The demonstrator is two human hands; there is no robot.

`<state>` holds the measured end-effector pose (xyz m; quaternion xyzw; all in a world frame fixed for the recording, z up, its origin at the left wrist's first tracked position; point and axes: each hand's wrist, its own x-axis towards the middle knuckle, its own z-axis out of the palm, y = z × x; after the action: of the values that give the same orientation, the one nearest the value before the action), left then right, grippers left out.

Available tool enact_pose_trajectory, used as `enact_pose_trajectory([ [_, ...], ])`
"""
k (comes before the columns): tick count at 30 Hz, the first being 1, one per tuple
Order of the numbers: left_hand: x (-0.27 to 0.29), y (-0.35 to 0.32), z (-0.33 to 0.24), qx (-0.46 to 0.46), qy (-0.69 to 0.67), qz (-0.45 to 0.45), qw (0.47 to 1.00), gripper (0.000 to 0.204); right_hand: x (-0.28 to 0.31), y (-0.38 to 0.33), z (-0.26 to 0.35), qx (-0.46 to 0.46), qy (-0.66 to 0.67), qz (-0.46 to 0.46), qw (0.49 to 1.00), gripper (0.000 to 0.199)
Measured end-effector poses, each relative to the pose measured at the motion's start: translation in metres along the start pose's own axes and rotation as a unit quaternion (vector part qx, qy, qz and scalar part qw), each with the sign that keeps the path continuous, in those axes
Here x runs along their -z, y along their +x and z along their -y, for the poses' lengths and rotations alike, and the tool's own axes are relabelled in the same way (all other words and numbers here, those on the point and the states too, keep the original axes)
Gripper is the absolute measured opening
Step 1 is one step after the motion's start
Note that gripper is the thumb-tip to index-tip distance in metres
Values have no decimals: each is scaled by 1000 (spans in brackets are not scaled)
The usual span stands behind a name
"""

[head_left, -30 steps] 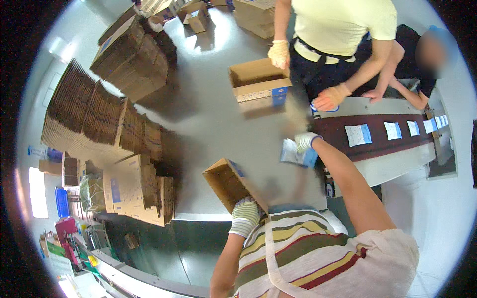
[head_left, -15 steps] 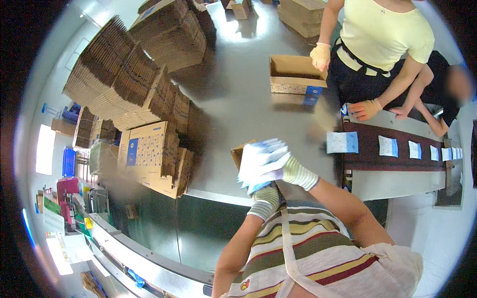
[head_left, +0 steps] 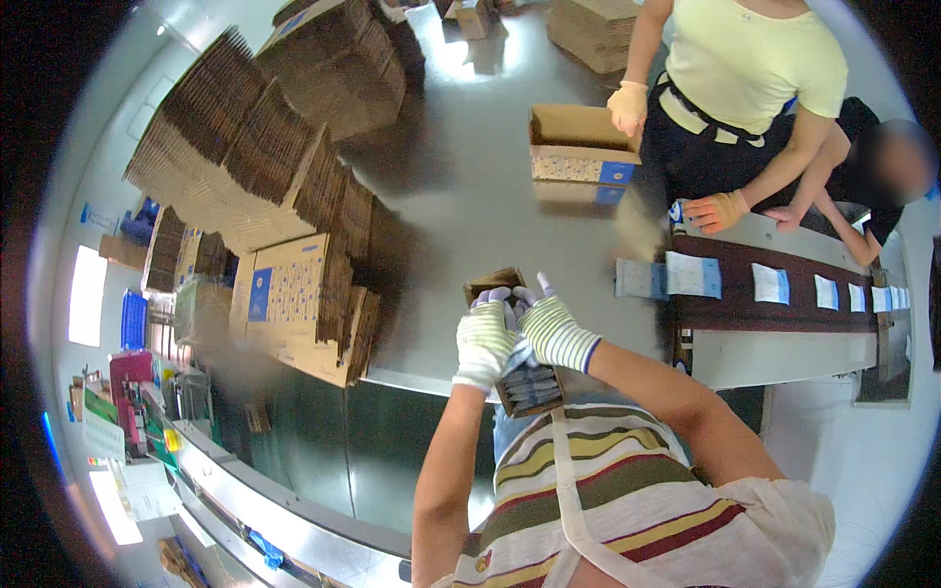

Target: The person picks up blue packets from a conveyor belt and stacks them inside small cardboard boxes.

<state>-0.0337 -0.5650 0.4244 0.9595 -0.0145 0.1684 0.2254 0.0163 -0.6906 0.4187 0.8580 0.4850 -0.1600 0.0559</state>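
Note:
An open cardboard box (head_left: 532, 404) stands close against my body at the table's near edge, with rows of pale blue-white packets inside. My left hand (head_left: 485, 338), in a white glove with striped cuff, reaches into the box from the left, fingers closed. My right hand (head_left: 559, 331), in a matching glove, dips in from the right, one finger sticking up. Between them shows part of a bluish packet bundle (head_left: 518, 359); my gloves hide most of it and the fingertips.
A conveyor (head_left: 735, 312) at the right carries flat white-and-blue packets (head_left: 694, 275); another packet (head_left: 641, 279) lies off its end, on the table. A co-worker's gloved hand (head_left: 716, 212) rests beside the belt, near an open carton (head_left: 583, 169). Flattened cartons (head_left: 225, 147) are stacked at the left.
My hands have brought the fanned packet bundle from above the box down into it, uncovering packets in its near part. Packets on the belt have shifted left, one onto the table.

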Motion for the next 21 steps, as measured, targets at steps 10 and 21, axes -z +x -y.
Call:
enact_pose_trajectory([
  [10, -177, -37, 123, -1, 37, 468, 883, 39, -71, -92, -47, -51, 295, -198, 933, 60],
  [21, -118, -44, 80, -44, 28, 444, 895, 33, -112, -126, -79, -140, 323, -137, 926, 52],
])
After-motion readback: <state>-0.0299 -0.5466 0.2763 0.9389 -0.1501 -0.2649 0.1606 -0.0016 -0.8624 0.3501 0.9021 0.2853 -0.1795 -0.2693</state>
